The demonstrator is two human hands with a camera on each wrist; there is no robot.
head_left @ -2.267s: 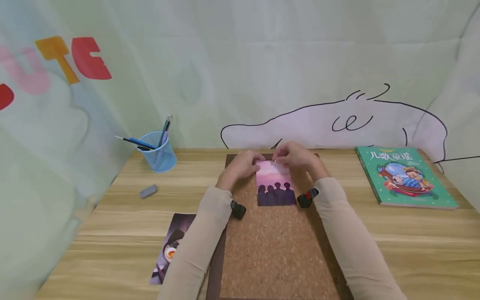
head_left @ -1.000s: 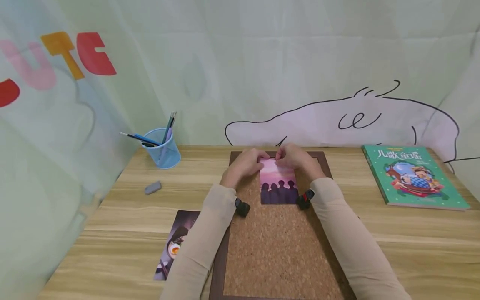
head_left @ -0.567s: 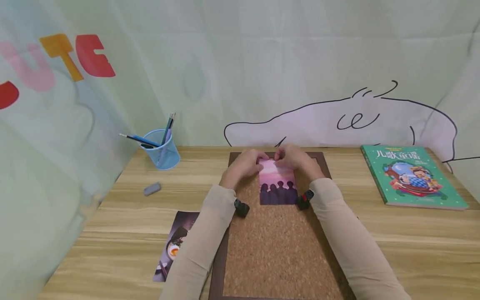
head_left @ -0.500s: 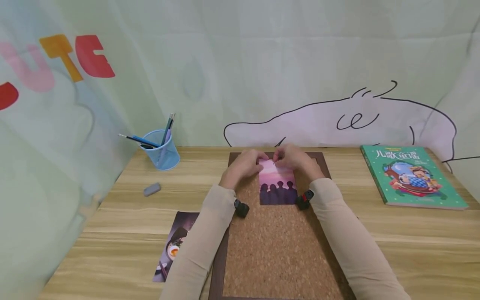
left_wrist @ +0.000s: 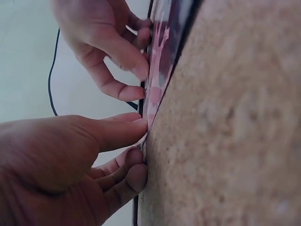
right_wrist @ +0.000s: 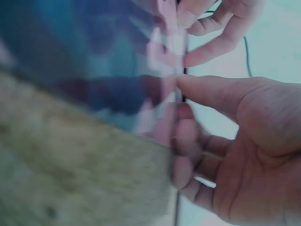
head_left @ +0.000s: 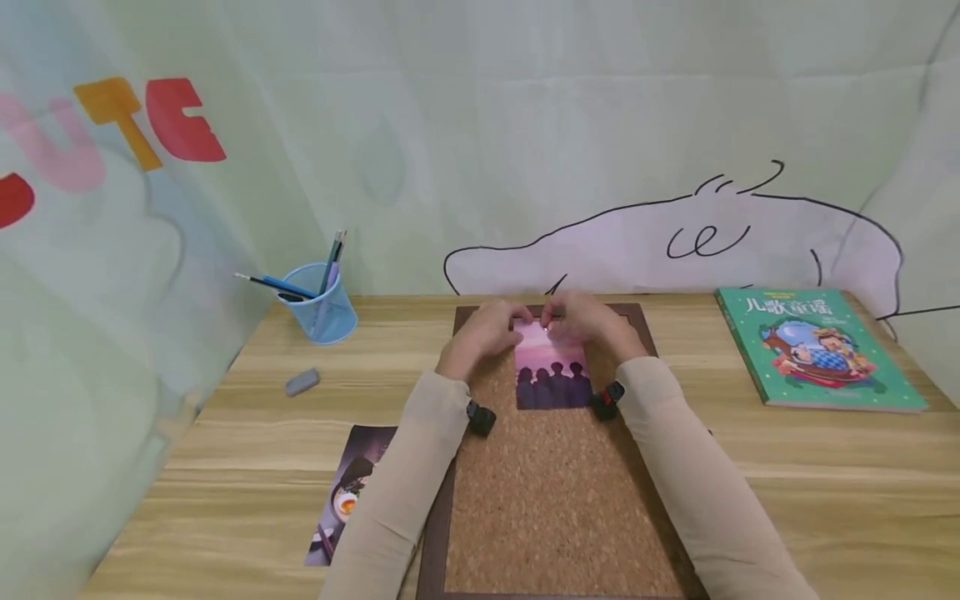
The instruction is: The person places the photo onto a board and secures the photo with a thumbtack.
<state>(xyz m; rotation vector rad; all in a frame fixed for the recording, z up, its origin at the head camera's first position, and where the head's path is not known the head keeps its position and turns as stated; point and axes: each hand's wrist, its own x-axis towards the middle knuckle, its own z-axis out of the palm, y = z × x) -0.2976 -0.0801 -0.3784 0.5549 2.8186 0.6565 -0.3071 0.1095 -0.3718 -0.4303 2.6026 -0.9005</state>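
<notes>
A photo with a pink sky and dark silhouettes lies on the upper part of a brown-framed corkboard. At its top left corner my left hand holds the edge, the thumb touching the photo in the left wrist view. My right hand is at the top edge beside it. Thumb and forefinger there pinch a small pale pin, largely covered by the fingertips. In the right wrist view my right hand has its thumb against the glossy photo surface.
A second photo, showing a bowl of food, lies left of the board, partly under the left sleeve. A grey eraser and a blue pen cup stand further left. A green book lies at the right.
The head view has shifted slightly back and forth. Both hands stay at the photo's top edge; the right fingertips have moved a little nearer the left hand since the first frame.
</notes>
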